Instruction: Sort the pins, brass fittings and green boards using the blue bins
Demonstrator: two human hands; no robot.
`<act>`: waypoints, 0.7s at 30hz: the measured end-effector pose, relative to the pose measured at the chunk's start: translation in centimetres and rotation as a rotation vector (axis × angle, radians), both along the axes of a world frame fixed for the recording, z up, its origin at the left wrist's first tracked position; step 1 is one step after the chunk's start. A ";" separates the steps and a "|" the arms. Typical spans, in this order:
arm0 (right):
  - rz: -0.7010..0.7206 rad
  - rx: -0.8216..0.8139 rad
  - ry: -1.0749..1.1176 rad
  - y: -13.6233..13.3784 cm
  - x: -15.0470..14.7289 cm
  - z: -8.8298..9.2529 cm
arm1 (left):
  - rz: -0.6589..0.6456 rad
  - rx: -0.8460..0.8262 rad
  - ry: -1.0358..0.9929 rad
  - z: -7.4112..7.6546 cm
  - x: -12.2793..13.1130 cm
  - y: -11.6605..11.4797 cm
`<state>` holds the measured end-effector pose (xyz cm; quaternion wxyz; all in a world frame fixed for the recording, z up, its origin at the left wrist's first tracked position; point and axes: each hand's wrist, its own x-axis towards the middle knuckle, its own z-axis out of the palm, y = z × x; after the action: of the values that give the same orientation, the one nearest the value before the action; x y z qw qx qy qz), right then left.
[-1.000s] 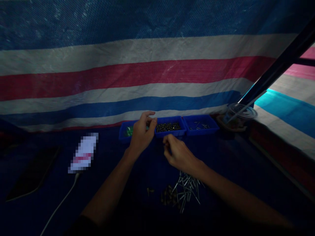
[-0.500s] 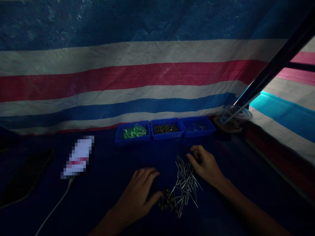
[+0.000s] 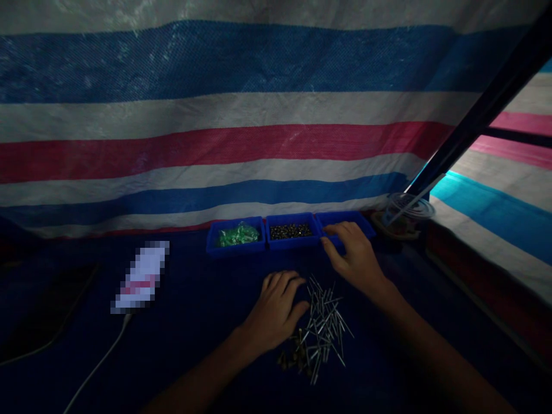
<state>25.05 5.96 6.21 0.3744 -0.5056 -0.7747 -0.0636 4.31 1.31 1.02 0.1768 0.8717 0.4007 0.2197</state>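
My left hand (image 3: 278, 310), palm down with thumb and fingers apart, is at the left edge of a loose pile of thin silvery metal pins (image 3: 325, 322). Nothing shows in its grasp. Small dark brassy pieces (image 3: 295, 353) lie just below it, beside the pins. Farther back, my right hand (image 3: 356, 259) is in front of the right blue bin (image 3: 368, 224) and partly covers it. Its thumb and forefinger are parted, and I see nothing between them. What that bin holds is mostly hidden by the hand.
A middle blue bin (image 3: 271, 242) holds many small brassy parts; a left one (image 3: 211, 247) holds a green bag. A lidded plastic cup with a straw (image 3: 407, 207) stands at the back right. A lit phone (image 3: 142, 276) with a white cable and a dark flat device (image 3: 52, 305) lie left.
My right hand has moved forward from beside the pins to the right bin. The left hand has shifted right and forward toward the pins. The camera view has tilted up slightly.
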 end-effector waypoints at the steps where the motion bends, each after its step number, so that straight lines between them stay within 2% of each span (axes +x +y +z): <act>1: -0.025 -0.031 -0.059 0.4 0.0 -0.6 | 0.032 -0.007 -0.019 -0.1 -0.3 0.0; 4: -0.090 -0.108 -0.225 2.0 -0.2 -3.1 | 0.101 -0.029 -0.057 -0.4 -1.0 0.0; 8: -0.092 -0.162 -0.305 3.4 0.1 -5.3 | 0.096 -0.043 -0.080 -0.3 -1.0 -0.2; 15: 0.005 -0.145 -0.281 0.9 2.6 -6.2 | 0.132 -0.024 -0.209 -0.1 -1.3 0.0; 19: 0.011 -0.126 -0.270 -0.3 2.9 -6.4 | 0.138 0.006 -0.277 -0.3 -1.5 -0.2; 21: 0.008 -0.118 -0.268 -0.5 2.8 -6.3 | 0.151 0.029 -0.324 0.1 -1.8 0.0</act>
<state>27.84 5.48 -0.11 0.2374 -0.5107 -0.8221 -0.0837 2.54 1.33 1.15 0.2093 0.7949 0.4280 0.3757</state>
